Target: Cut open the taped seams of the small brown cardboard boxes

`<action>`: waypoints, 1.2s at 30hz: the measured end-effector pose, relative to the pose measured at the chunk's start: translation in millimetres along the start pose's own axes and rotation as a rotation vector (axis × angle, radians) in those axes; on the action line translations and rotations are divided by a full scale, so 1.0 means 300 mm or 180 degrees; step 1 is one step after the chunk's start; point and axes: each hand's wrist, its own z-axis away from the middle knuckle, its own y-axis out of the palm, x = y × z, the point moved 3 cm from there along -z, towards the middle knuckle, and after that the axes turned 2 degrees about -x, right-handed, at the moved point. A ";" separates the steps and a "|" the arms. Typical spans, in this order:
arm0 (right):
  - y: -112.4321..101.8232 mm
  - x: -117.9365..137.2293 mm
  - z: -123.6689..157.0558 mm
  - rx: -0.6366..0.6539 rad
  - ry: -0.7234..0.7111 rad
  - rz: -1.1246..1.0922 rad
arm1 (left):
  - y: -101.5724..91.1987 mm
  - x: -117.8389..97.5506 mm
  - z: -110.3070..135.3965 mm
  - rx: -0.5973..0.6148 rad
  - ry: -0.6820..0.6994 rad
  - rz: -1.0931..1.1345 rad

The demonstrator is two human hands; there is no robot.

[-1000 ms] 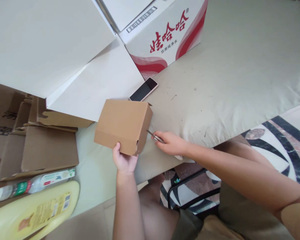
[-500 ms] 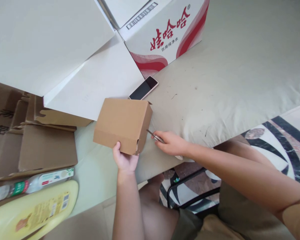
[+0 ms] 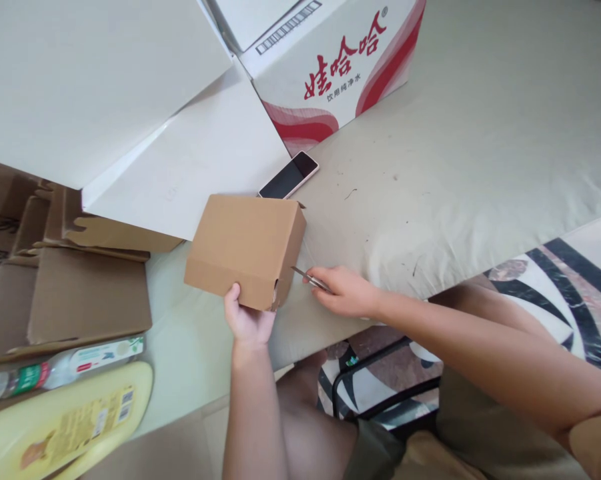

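A small brown cardboard box [image 3: 240, 243] is tilted in my left hand [image 3: 249, 320], thumb on its near face and the other fingers hidden underneath. The corner of the box nearest my right side looks torn, with a dark gap. My right hand [image 3: 345, 291] is closed around a slim metal knife [image 3: 314, 280]. The tip of its blade is at the right side face of the box; whether it touches the cardboard I cannot tell. Just behind the box lies a phone [image 3: 290, 175] with a dark screen.
A white carton with red lettering [image 3: 340, 73] stands at the back, its large white flaps [image 3: 190, 153] spreading left. Opened brown cardboard [image 3: 90, 293], a clear plastic bottle [image 3: 60, 367] and a yellow bottle [image 3: 75, 423] lie at left. The pale cloth-covered surface [image 3: 480, 133] has small dark bits.
My right hand has shifted the knife slightly, its tip now a little lower along the side of the box. My left hand keeps its hold on the box. The view has moved slightly.
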 end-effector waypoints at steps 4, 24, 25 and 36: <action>0.002 -0.003 -0.001 0.0005 -0.0103 -0.0004 | -0.005 -0.003 -0.004 0.0042 0.0007 0.0013; -0.020 -0.018 0.010 -0.0133 -0.0106 -0.0964 | -0.230 -0.182 -0.103 -0.0742 0.0504 0.0333; -0.019 -0.018 0.009 -0.0154 -0.0091 -0.0955 | -0.241 -0.183 -0.107 -0.0769 0.0484 0.0362; -0.057 0.003 0.053 -0.1101 -0.1262 -0.0836 | -0.191 -0.133 -0.090 -0.0485 0.0131 0.0136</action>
